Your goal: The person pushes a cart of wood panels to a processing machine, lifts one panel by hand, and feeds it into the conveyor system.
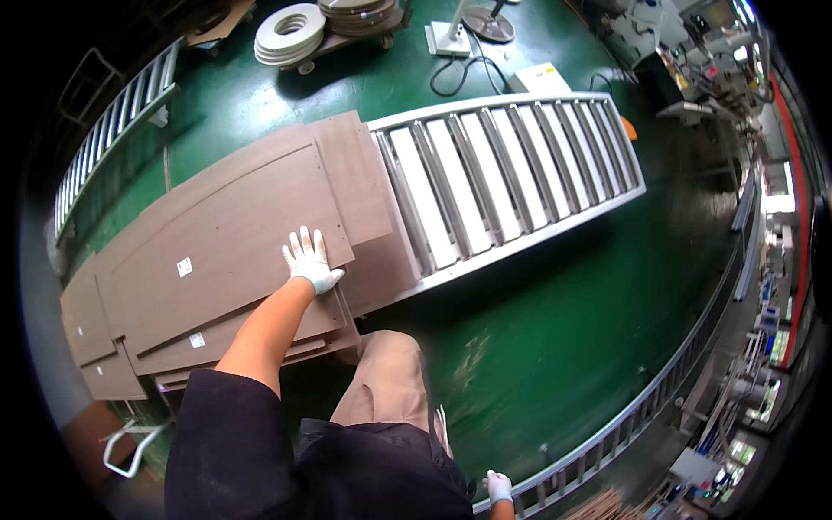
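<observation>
The left hand [312, 263] lies spread, gripping nothing, atop brown panels [225, 217]. The right hand [498, 486] is apart, near right, grip unclear.

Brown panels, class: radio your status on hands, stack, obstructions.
Left hand gloved, palm-down on brown panels; right hand gloved, apart from them. Stack edges staggered; roller conveyor extending past right end. Nothing visible between left hand and panels.

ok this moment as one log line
left hand: flat on brown panels; right hand: apart from panels; roller conveyor: exposed right of panels
</observation>
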The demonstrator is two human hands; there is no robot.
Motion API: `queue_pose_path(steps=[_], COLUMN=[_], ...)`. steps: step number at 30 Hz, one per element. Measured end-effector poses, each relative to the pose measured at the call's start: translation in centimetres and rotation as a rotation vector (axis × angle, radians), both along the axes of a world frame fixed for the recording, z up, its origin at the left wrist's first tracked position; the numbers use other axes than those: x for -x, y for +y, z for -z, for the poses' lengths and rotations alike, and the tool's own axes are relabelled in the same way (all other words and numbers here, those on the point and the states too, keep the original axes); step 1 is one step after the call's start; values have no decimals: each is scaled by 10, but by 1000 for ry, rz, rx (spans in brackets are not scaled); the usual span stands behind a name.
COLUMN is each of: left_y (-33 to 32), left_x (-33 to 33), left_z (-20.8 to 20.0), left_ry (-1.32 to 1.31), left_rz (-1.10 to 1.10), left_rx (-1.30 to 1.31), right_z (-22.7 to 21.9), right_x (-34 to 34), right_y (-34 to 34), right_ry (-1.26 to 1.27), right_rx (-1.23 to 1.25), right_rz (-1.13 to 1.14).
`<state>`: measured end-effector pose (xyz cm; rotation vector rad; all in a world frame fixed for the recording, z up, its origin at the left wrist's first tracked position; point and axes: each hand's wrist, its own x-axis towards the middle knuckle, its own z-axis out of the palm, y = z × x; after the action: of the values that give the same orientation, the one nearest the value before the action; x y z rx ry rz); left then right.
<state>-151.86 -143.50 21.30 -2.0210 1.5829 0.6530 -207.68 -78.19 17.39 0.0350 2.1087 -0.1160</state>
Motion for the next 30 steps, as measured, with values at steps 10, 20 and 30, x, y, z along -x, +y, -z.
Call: queue_pose_path(steps=[10, 20, 30], left_y=[-55, -122, -201], left_x=[94, 210, 480], left_z=[-21, -36, -28], left_ry=[-73, -152, -138], left_rz=[-34, -161, 4], left_rx=[-115, -240, -332], right_z=[-129, -135, -21], right_x=[61, 199, 356], right_y=[-486, -492, -260], right_ry=[-10, 85, -35], right_rx=[707, 649, 27], right_rz=[-629, -670, -267])
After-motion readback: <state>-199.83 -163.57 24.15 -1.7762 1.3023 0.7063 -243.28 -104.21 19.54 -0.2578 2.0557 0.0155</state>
